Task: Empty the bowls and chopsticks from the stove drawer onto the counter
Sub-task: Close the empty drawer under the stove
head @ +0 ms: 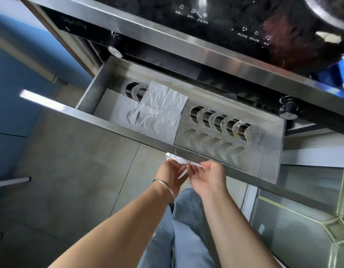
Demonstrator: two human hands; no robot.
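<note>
The steel stove drawer (274, 149) stands pulled out under the black cooktop (225, 18). No bowls or chopsticks show inside it; its slotted metal rack (215, 136) is bare on the right. Sheets of crinkled paper (157, 111) cover the rack's left half. In front of the drawer's front rim, my left hand (172, 174) and my right hand (207, 176) both pinch a crumpled white paper (178, 159) between them. A thin bangle sits on my left wrist.
Two round knobs (114, 51) (288, 111) sit on the stove front above the drawer. A blue cabinet (10, 97) is at the left, a glass-fronted door (302, 209) lower right, a blue packet (339, 74) at the right edge. Grey tiled floor lies below.
</note>
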